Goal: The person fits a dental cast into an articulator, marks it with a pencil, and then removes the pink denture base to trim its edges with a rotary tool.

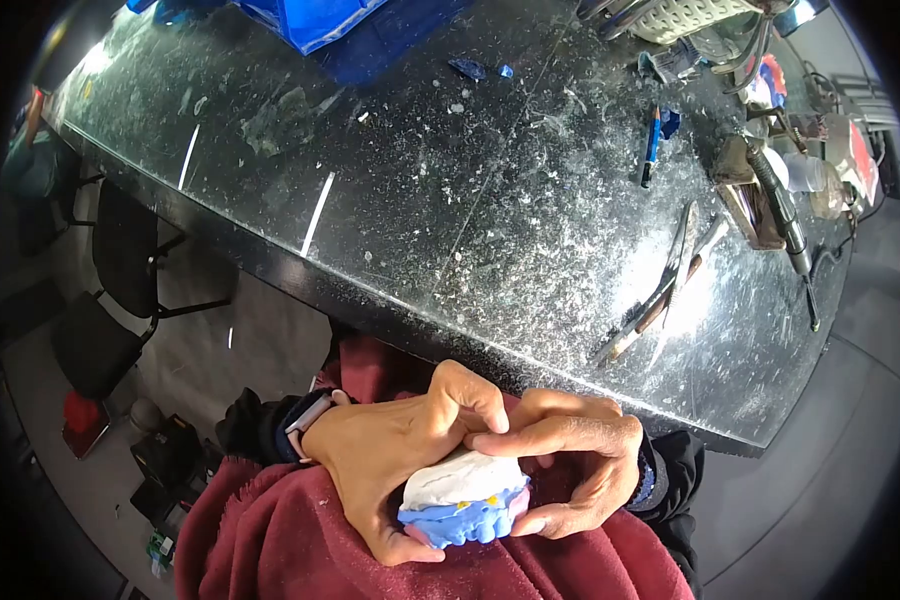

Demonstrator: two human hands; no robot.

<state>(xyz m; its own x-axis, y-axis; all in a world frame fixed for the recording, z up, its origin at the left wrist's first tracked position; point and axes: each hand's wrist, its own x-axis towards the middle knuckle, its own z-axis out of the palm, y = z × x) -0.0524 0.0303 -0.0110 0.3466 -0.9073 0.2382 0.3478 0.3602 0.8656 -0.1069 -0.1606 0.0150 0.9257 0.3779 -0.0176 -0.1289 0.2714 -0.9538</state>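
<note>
A dental model [464, 482] with a white plaster top, a blue tooth-shaped lower part, pink sides and small yellow spots is held low over a maroon cloth [300, 535] on my lap. My left hand [385, 460] wraps its left side, the thumb at the lower left edge. On the right, my right hand [585, 455] curves around the model, with fingertips at its upper and right edges. The back of the model is hidden by my hands.
The dark, dust-strewn table [420, 230] has its edge just beyond my hands. Crossed hand tools [670, 285], a blue pencil [652, 147] and a handpiece [778, 200] lie at right. A blue bin [320, 22] stands at the back; chairs [120, 260] are at left.
</note>
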